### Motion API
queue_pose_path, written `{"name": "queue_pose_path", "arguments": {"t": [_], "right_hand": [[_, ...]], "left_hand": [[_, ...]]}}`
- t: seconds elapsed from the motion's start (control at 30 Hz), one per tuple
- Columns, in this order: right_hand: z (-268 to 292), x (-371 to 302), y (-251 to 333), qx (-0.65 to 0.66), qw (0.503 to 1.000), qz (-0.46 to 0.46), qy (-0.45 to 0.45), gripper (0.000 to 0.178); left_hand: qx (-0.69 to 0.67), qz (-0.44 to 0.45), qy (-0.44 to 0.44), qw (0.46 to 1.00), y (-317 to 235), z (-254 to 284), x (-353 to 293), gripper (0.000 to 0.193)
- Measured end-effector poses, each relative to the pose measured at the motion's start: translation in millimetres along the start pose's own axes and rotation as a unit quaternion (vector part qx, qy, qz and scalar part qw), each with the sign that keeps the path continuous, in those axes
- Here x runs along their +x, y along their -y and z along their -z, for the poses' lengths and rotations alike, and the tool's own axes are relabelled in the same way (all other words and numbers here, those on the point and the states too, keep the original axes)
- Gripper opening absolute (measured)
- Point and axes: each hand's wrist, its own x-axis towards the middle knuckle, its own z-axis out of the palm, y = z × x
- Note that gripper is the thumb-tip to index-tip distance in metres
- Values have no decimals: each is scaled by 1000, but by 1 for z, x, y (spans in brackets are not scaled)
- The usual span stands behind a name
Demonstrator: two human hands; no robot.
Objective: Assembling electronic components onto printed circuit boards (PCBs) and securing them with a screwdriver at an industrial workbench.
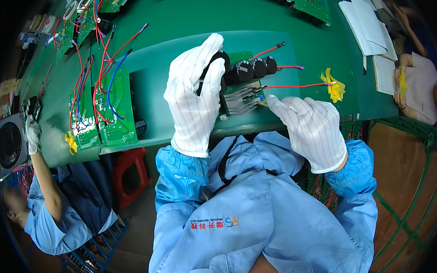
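Observation:
A green circuit board (239,56) lies on the mat in front of me, bearing several black cylindrical capacitors (245,72) and a silver finned heat sink (238,101). My left hand (192,101), in a white striped glove, is closed around a black round part (219,62) at the board's left end. Red wires (299,86) run off the board to the right. Gloved alike, my right hand (313,127) is beside the heat sink, its fingers drawn together near a small blue part (261,97). Whatever its fingertips may hold is too small to make out.
Wired circuit boards (117,109) lie at the left, with more boards (305,1) at the far edge. Yellow strips (333,85) and papers (362,30) are at the right. A co-worker's gloved hand (32,135) is far left; a red stool (132,174) stands below the table.

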Motion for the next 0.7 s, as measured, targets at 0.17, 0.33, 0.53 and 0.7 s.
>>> {"name": "queue_pose_path", "arguments": {"t": [0.17,0.33,0.53,0.7], "right_hand": [[-7,-8,-4,60,997,-42,-7,51],[2,-3,11,33,995,-81,53,52],[6,3,17,3,995,-75,64,49],[0,4,16,9,995,-77,65,48]], "left_hand": [[-6,4,-9,1000,-7,-4,4,31],[4,-3,-16,1000,-11,-5,4,31],[1,-13,-18,1000,-14,-7,3,32],[-4,-36,-23,999,-13,-10,1,32]]}}
